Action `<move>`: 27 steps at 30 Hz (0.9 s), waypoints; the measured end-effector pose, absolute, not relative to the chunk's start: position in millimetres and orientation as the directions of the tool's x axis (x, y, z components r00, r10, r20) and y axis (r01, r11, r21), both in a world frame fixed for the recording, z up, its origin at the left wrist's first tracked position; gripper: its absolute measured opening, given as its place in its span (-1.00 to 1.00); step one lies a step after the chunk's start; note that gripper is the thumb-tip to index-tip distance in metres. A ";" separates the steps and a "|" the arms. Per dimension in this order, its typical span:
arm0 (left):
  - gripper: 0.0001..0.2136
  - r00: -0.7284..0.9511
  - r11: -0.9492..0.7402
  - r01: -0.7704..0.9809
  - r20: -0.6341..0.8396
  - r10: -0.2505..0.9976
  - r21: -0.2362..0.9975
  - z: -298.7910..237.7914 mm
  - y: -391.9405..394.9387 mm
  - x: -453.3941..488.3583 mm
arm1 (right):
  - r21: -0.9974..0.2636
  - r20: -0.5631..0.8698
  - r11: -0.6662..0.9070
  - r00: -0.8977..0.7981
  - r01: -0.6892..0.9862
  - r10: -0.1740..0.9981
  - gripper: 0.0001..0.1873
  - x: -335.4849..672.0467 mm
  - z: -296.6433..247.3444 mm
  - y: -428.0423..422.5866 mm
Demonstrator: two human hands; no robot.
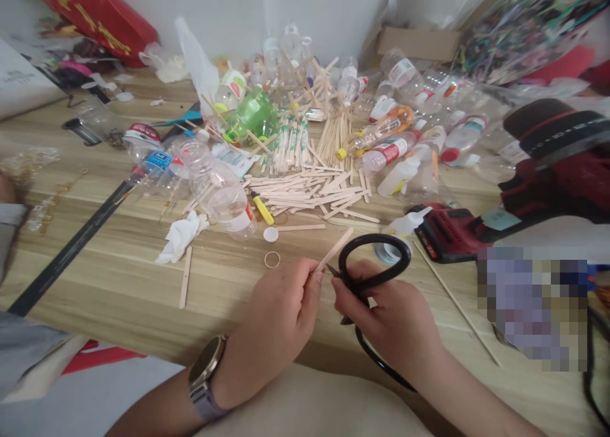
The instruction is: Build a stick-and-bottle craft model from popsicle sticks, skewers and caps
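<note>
A flat wooden craft stick [337, 246] is pinched between the thumb and fingers of my left hand [288, 303], pointing up and to the right. My right hand [393, 316] is closed around black-handled scissors [375, 239], with a blade tip close beside the stick. Whether the blade touches the wood I cannot tell. Just beyond my left hand lie a thin pale ring [272, 259] and a round white cap [271, 234]. Farther off is a heap of loose craft sticks [305, 192], with a yellow-handled tool [262, 208] at its near edge.
Clear plastic bottles [231, 211] crowd the back and left. A red and black power tool [448, 234] stands at right near a glue bottle [407, 224]. A long thin stick [457, 303] lies at right, and a crumpled tissue [183, 235] at left. Another person's sleeve [28, 345] shows at far left.
</note>
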State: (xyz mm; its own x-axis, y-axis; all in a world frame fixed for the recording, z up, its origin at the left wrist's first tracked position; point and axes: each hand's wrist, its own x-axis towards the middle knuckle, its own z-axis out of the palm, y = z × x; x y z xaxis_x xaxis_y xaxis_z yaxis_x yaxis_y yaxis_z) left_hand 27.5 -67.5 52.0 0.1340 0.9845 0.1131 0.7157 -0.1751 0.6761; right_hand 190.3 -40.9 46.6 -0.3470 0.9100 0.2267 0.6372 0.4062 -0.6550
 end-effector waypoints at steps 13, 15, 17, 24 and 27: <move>-0.71 0.158 -0.237 0.786 0.184 0.970 0.571 49.6 -67.2 28.7 | -0.530 0.311 0.486 -0.374 0.695 0.874 -0.74 191.0 47.5 -40.2; -0.71 0.165 -0.238 0.789 0.177 0.970 0.567 49.2 -66.9 29.0 | -0.474 0.354 0.513 -0.379 0.715 0.855 -0.74 190.7 47.4 -40.0; -0.71 0.167 -0.241 0.796 0.181 0.969 0.556 49.5 -67.0 29.3 | -0.418 0.400 0.544 -0.390 0.728 0.829 -0.75 190.9 47.4 -39.9; -0.75 0.211 -0.307 0.819 0.242 0.947 0.485 50.0 -68.6 28.4 | -0.273 0.426 0.614 -0.479 0.741 0.767 -0.73 194.9 44.5 -38.3; -0.78 0.286 -0.393 0.830 0.303 0.909 0.395 46.0 -68.7 27.5 | -0.212 0.438 0.625 -0.499 0.751 0.748 -0.73 197.4 41.0 -36.7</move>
State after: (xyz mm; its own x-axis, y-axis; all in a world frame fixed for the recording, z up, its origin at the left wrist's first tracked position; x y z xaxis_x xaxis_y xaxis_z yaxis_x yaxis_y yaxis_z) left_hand 27.5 -68.7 46.0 0.2857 0.9092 0.3028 0.8303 -0.3926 0.3955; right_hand 197.4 -36.7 41.0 -0.4992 0.7477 0.4379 0.7510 0.6254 -0.2117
